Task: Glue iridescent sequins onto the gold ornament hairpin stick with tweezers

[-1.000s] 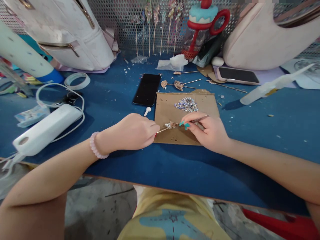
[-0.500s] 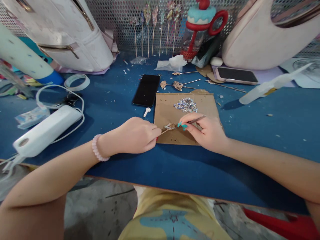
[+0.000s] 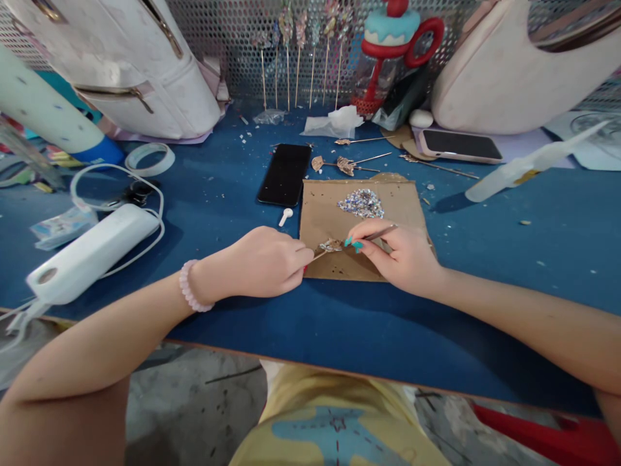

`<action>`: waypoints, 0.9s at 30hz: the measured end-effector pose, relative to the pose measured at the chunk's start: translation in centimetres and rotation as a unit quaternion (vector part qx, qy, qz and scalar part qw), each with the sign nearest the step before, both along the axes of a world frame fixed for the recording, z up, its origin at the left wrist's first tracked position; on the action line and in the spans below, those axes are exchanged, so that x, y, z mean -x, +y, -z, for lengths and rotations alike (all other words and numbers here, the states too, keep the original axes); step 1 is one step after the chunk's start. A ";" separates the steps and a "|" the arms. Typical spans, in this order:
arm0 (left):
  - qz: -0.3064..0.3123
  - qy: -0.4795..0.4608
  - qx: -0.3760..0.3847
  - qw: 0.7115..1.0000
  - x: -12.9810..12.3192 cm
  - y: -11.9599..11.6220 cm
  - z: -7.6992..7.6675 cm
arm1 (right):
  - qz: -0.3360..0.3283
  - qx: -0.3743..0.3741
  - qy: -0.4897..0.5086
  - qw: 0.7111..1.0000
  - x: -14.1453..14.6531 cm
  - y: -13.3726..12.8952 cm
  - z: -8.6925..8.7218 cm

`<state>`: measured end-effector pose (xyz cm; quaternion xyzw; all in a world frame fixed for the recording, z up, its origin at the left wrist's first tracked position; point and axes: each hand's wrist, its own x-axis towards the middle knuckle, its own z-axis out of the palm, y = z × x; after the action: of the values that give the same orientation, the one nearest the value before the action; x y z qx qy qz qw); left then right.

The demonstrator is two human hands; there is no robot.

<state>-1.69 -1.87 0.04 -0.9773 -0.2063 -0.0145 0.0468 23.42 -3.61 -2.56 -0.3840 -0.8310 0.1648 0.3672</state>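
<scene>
My left hand (image 3: 272, 262), a pink bead bracelet at its wrist, is closed round the thin shaft of an ornamental stick (image 3: 331, 245). The stick's small head, partly covered with shiny bits, lies over a cardboard sheet (image 3: 317, 210). My right hand (image 3: 400, 252) pinches slim metal tweezers (image 3: 381, 233) like a pen, with turquoise nails showing. Their tips are right beside the ornament's head; whether they touch it or grip a bit is too small to tell. Above the fingers, a pile of glittering stones (image 3: 361, 203) rests on the cardboard.
A black phone (image 3: 284, 175) and a white earbud (image 3: 286, 217) lie left of the cardboard. Behind it are several bare ornamental sticks (image 3: 346, 166). A white glue bottle (image 3: 504, 178) leans at right; a white power bank (image 3: 92, 254) with cable lies at left. Decorated sticks (image 3: 313, 68) stand at the back.
Hardly anything differs. Both hands keep their places and grips, with the tweezers still at the ornament's head; the whole view has shifted very slightly.
</scene>
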 end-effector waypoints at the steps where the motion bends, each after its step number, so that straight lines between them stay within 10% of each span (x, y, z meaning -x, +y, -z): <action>1: 0.001 0.000 -0.001 1.000 0.0 0.0 0.0 | 0.001 0.001 -0.001 1.000 0.0 0.0 0.0; 27: 0.005 0.004 -0.005 1.000 0.1 0.1 0.1 | -0.008 0.000 -0.001 1.000 -0.1 0.0 0.0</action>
<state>-1.83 -1.75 -0.10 -0.9781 -0.2011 -0.0114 0.0522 23.53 -3.58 -2.55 -0.3776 -0.8342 0.1670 0.3655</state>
